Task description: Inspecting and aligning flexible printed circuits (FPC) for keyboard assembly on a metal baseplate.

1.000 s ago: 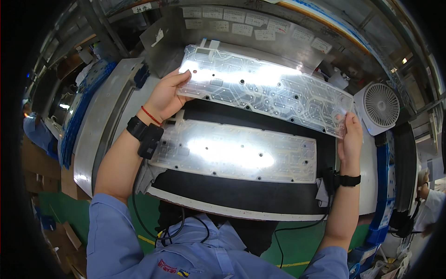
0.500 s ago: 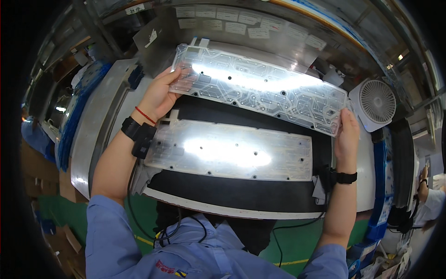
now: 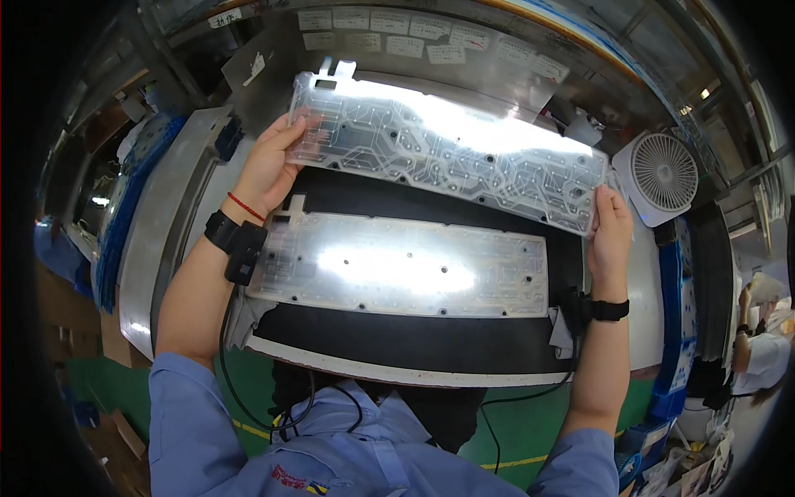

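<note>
Holding the upper sheet [image 3: 464,157] by its short ends, the left hand [image 3: 267,170] and the right hand [image 3: 611,238] spread it above the far part of the mat [image 3: 373,333]. The left thumb presses on top while the fingers are tucked underneath, showing blurred through the clear film; the right thumb and fingers pinch the other end, though how they sit below it is hard to tell. Gripping at the ends probably suits something so long and thin: it should stop the middle sagging and leaves most of the printed lines uncovered. The sheet slants, its left end farther from the person than its right, and a bright band of reflected light runs along its far side, perhaps because of that tilt.

The lower sheet [image 3: 397,263] lies flat across the middle of the mat, apparently for even support; whether it is one layer or several cannot be told. Each has a tab toward the mat's far left, so the two seem to be turned the same way.

Beyond the mat, notes [image 3: 389,23] cover a metal panel [image 3: 286,43], where a raised glance could reach them. The fan [image 3: 660,176] stands past the mat's far right corner, angled toward the work, likely for air.
</note>
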Demonstrator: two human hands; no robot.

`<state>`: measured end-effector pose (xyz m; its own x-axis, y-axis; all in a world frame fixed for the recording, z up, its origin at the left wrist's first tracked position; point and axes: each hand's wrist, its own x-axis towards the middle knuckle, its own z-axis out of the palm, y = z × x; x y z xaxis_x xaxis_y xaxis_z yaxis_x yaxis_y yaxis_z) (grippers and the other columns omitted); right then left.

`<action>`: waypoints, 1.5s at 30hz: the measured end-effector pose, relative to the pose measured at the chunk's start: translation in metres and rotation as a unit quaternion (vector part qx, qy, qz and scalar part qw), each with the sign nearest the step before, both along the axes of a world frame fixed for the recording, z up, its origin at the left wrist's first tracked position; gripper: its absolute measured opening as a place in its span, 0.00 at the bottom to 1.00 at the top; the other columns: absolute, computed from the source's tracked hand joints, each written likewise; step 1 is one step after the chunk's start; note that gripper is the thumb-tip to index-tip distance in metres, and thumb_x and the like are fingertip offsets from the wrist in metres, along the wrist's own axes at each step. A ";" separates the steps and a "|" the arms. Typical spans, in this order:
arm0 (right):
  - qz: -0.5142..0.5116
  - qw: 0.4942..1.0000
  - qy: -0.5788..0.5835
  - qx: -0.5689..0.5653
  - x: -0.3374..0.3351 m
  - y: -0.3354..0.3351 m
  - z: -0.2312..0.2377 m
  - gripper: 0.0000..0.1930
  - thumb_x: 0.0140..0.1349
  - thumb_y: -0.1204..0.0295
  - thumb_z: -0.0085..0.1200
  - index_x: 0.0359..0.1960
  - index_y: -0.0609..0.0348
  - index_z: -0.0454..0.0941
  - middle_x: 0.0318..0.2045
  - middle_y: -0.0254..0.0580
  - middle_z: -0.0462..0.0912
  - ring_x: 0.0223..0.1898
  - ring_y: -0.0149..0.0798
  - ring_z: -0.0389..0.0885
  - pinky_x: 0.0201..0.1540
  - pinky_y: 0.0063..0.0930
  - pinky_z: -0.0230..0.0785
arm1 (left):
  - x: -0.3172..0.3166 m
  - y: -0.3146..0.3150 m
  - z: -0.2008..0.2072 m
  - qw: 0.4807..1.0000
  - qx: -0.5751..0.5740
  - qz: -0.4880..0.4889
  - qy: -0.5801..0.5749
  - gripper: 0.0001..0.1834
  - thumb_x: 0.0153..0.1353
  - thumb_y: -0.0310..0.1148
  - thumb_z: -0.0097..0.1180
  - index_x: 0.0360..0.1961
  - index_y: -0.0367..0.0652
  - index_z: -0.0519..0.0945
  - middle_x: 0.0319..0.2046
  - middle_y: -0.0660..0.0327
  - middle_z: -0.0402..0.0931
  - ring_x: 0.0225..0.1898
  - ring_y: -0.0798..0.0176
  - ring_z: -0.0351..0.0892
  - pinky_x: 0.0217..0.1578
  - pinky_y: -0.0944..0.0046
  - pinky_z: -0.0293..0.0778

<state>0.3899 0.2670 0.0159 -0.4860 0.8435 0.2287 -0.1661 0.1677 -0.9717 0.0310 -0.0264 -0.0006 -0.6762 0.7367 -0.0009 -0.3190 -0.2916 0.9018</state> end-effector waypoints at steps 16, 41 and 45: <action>-0.002 0.999 0.032 0.003 -0.002 -0.004 0.006 0.12 0.67 0.73 0.47 0.49 0.64 0.68 0.35 0.38 0.82 0.30 0.27 0.79 0.26 0.14 0.66 | -0.005 0.001 -0.009 0.984 0.028 0.067 0.161 0.10 0.64 0.25 0.50 0.45 0.40 0.77 0.54 0.55 0.71 0.50 0.63 0.75 0.51 0.69 0.72; -0.018 0.998 0.041 -0.034 0.010 0.017 -0.009 0.07 0.67 0.75 0.44 0.45 0.61 0.67 0.35 0.39 0.79 0.26 0.24 0.72 0.29 0.15 0.65 | 0.018 0.004 0.008 0.995 -0.075 -0.023 0.069 0.16 0.70 0.39 0.40 0.47 0.41 0.75 0.30 0.70 0.73 0.31 0.76 0.69 0.31 0.74 0.64; -0.016 0.998 0.049 -0.034 0.011 0.020 -0.011 0.06 0.67 0.75 0.43 0.44 0.61 0.67 0.36 0.40 0.79 0.27 0.25 0.74 0.31 0.16 0.67 | 0.015 0.004 0.006 0.991 -0.088 -0.041 0.089 0.16 0.70 0.40 0.40 0.46 0.41 0.75 0.26 0.71 0.70 0.28 0.76 0.66 0.30 0.74 0.62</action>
